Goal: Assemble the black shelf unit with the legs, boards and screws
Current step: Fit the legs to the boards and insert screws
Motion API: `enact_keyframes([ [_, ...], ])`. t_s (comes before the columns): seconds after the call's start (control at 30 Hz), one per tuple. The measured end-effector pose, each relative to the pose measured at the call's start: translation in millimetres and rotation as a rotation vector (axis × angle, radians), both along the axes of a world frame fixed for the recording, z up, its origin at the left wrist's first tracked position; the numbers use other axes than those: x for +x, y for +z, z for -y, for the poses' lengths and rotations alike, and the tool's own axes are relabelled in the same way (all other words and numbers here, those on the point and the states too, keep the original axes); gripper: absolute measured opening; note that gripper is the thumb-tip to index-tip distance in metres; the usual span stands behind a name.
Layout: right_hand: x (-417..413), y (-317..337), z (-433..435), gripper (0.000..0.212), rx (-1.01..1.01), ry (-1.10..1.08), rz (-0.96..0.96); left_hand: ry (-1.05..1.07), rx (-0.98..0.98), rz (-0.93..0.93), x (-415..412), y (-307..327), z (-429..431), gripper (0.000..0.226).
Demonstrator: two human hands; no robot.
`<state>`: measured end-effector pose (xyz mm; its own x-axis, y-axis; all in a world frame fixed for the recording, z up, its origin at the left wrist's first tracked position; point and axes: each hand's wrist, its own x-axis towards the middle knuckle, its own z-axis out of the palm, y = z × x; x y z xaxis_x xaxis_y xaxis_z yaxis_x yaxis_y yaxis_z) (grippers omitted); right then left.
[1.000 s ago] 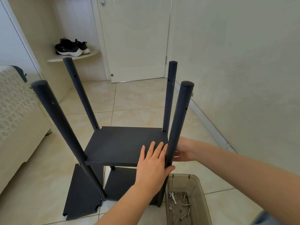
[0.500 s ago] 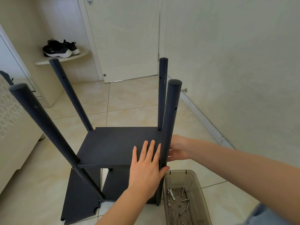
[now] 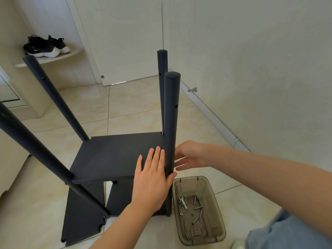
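1. Head view, overall. The black shelf unit point(image 3: 100, 164) stands on the tiled floor point(image 3: 136, 105) beside a pale wall. Its four round legs rise well above a fitted board point(image 3: 122, 148).
2. Legs. The near right leg point(image 3: 171, 123) stands upright at the board's near right corner, with the far right leg point(image 3: 162, 69) just behind it. The far left leg point(image 3: 53, 97) and the near left leg point(image 3: 36, 150) splay outward in this wide-angle view.
3. Lower parts. A lower board point(image 3: 122, 196) shows beneath the fitted one. A loose board point(image 3: 82, 216) with notched corners lies flat on the floor at the left.
4. Left hand point(image 3: 152, 180). It lies palm down on the fitted board with its fingers straight and grasps nothing. The near right leg passes between thumb and forefinger.
5. Right hand point(image 3: 190, 155). It is just right of the same leg, fingers loosely extended and released. Whether the fingertips touch the leg cannot be told, as the leg hides them.
6. Hardware. A translucent brown bin point(image 3: 221, 229) sits on the floor touching or just beside the near right leg's foot. It holds loose screws point(image 3: 197, 202).
7. Background. Black shoes point(image 3: 45, 46) rest on a corner ledge point(image 3: 71, 54) left of a white door point(image 3: 125, 42).
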<state>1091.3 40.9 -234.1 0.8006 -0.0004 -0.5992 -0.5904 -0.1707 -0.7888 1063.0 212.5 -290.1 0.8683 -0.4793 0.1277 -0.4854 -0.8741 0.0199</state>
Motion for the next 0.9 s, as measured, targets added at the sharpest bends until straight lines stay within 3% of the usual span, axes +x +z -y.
enact_keyframes([
  [0.13,-12,-14,23,0.038,-0.154,0.045,-0.069,0.008,0.011,-0.009,0,3,0,0.091],
  [0.33,-33,-56,45,0.035,-0.338,0.145,-0.219,0.007,0.023,0.003,-1,4,0,0.091],
  [0.73,-50,-169,38,0.014,-0.335,0.114,-0.285,0.01,-0.016,0.05,-4,8,2,0.082],
  [0.9,-45,-202,47,0.026,-0.386,0.113,-0.275,0.001,-0.027,0.094,-5,4,0,0.076],
])
